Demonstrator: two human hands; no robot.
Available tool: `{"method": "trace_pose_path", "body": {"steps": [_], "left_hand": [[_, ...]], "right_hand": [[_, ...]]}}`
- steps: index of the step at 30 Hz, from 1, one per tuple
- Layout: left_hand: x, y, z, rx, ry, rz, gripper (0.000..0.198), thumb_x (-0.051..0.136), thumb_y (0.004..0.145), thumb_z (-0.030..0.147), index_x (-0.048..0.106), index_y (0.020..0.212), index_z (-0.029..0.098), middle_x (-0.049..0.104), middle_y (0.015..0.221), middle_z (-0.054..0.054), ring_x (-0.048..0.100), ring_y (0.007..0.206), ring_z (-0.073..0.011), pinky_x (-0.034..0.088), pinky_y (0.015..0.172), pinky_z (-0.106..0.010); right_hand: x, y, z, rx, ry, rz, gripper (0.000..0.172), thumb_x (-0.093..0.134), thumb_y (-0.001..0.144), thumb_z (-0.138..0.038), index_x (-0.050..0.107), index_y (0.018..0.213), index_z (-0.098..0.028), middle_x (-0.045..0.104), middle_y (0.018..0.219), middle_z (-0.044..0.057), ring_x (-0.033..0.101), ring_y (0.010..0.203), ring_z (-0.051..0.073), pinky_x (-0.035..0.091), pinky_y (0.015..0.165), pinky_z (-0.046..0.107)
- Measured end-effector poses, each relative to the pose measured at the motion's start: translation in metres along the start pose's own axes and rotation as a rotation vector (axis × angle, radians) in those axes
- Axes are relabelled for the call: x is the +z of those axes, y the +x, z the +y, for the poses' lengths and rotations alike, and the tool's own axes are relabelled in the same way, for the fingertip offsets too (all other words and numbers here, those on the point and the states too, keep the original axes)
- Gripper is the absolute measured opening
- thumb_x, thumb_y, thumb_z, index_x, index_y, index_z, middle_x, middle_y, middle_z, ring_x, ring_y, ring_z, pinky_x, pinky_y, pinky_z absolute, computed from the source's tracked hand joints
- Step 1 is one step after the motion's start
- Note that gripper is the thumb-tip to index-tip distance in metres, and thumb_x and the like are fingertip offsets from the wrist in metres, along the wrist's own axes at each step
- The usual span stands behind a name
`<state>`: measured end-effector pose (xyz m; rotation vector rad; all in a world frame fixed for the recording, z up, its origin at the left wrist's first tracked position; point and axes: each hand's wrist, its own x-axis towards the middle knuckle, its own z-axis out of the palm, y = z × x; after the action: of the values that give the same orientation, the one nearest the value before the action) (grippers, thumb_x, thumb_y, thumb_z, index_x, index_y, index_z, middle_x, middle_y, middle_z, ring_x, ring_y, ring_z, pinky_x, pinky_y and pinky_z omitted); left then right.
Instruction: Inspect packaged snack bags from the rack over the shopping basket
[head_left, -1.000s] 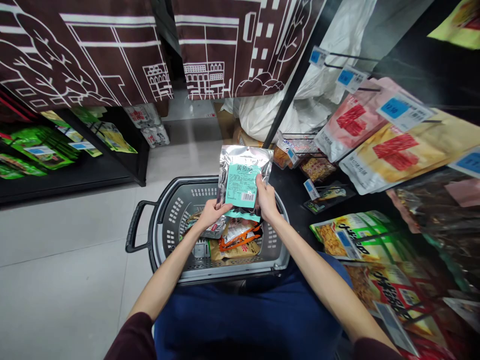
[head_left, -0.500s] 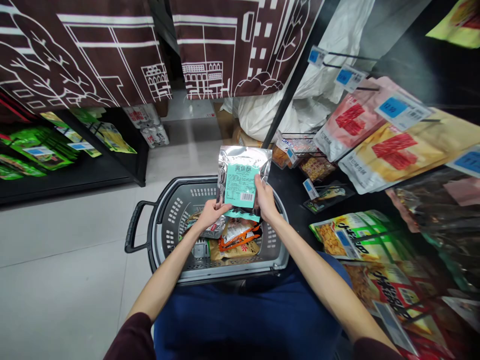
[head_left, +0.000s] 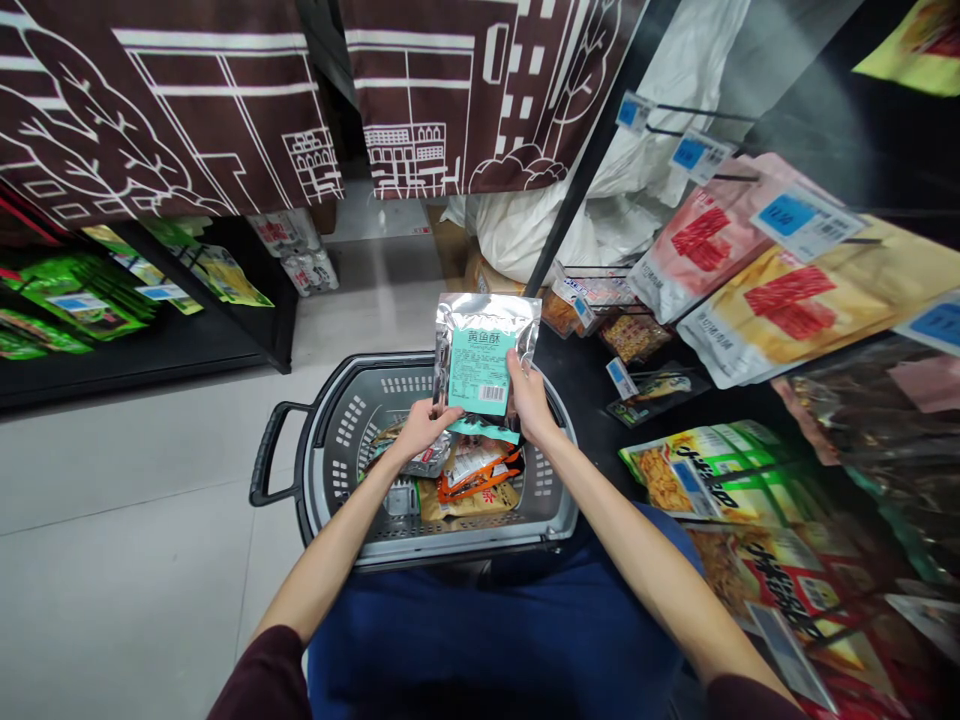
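Between my two hands is a silver snack pouch [head_left: 480, 370] with a teal label and a barcode, tilted up toward me over the basket. My left hand [head_left: 424, 430] grips its lower left corner, thumb across the front. On the right edge, my right hand [head_left: 531, 400] is closed around the pouch, its thumb on the label. Below stands a grey shopping basket [head_left: 352, 400] with a black handle [head_left: 266, 455] out to the left. Several packets lie inside, among them an orange-edged packet [head_left: 480, 475] and a tan packet [head_left: 465, 500]; my left hand and the pouch partly cover them.
On my right, a rack carries a pink pouch [head_left: 697, 225], a yellow pouch [head_left: 795, 300] and a green snack bag [head_left: 712, 465]. At the left, a low black shelf [head_left: 187, 360] holds green packets. A brown printed curtain [head_left: 225, 110] hangs ahead, with white sacks [head_left: 525, 235] behind the rack.
The pouch has shifted very slightly to the left in my hands. My grip and the basket look the same.
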<state>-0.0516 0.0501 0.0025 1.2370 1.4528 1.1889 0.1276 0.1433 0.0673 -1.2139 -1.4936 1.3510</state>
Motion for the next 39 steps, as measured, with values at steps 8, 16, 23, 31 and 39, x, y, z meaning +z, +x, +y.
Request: {"method": "trace_pose_path", "body": {"steps": [8,16,23,31,39], "left_hand": [[0.001,0.002,-0.004,0.002,-0.028,0.026,0.047,0.069,0.078,0.059,0.065,0.082,0.012,0.066,0.075,-0.004,0.058,0.07,-0.0164,0.046,0.067,-0.027],[0.004,0.004,-0.003,0.062,-0.133,0.119,0.053,0.066,0.087,0.051,0.054,0.124,0.015,0.071,0.1,-0.008,0.067,0.091,-0.0195,0.05,0.081,-0.028],[0.001,0.007,-0.012,0.068,-0.124,0.246,0.067,0.07,0.084,0.047,0.044,0.139,0.019,0.069,0.109,-0.009,0.069,0.093,-0.0208,0.052,0.089,-0.033],[0.002,0.008,-0.017,0.094,0.061,0.228,0.069,0.077,0.077,0.046,0.056,0.138,0.022,0.043,0.153,-0.013,0.047,0.137,-0.0308,0.047,0.105,-0.04],[0.004,0.004,0.004,-0.059,-0.518,-0.033,0.087,0.081,0.075,0.048,0.044,0.149,0.023,0.039,0.158,-0.011,0.035,0.147,-0.0296,0.031,0.121,-0.041]], "right_hand": [[0.002,0.001,0.002,-0.01,0.043,0.022,0.068,0.048,0.082,-0.08,0.068,0.101,-0.017,0.067,0.061,0.003,0.069,0.071,0.023,0.053,0.072,0.033],[0.008,0.002,0.003,-0.015,0.053,0.013,0.07,0.049,0.08,-0.08,0.068,0.104,-0.017,0.073,0.078,0.007,0.071,0.086,0.025,0.055,0.079,0.035],[0.01,0.003,0.013,-0.038,-0.013,-0.081,0.059,0.056,0.083,-0.071,0.071,0.098,-0.016,0.076,0.09,0.01,0.07,0.088,0.027,0.055,0.078,0.035],[0.01,0.001,0.018,-0.145,-0.425,-0.088,0.057,0.043,0.092,-0.066,0.058,0.061,-0.02,0.064,0.064,0.005,0.062,0.067,0.024,0.042,0.067,0.031],[0.014,-0.011,0.002,-0.201,-0.414,-0.184,0.05,0.041,0.096,-0.063,0.068,0.097,-0.021,0.074,0.09,0.006,0.066,0.081,0.023,0.046,0.075,0.031]]}}
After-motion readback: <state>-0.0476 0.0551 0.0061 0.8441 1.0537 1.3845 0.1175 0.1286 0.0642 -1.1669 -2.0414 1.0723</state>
